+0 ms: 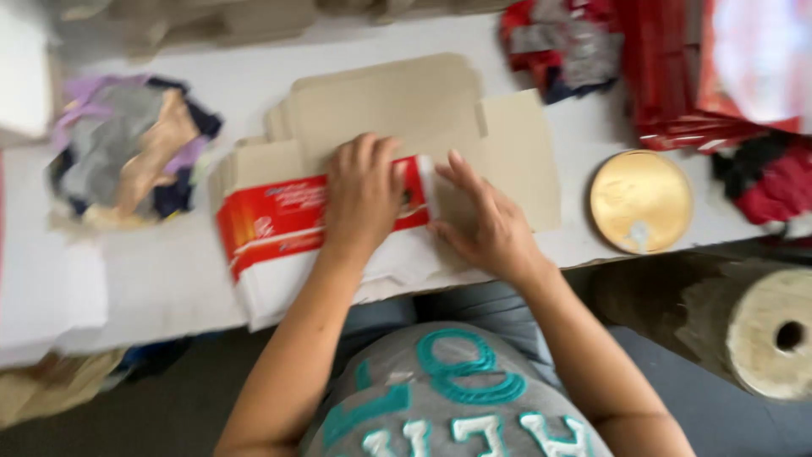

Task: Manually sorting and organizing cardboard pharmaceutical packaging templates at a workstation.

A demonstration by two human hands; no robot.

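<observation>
Your left hand point(362, 196) presses flat, fingers spread, on the red-and-white carton blank point(288, 222); your right hand point(488, 222), open too, rests just beside its right end (neither grips anything). The blank's long axis runs left-right across the table point(161, 279). One printed blank, several plain cardboard blanks point(423, 106) beneath, one gold round lid point(640, 201).

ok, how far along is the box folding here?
Early. Done: one red-and-white printed flap looks folded up over the flat brown carton blank. In hand: the left hand presses flat on that fold, and the right hand pushes at its end. Left: the other brown panels still lie flat on the white table, so no box shape yet.
</observation>
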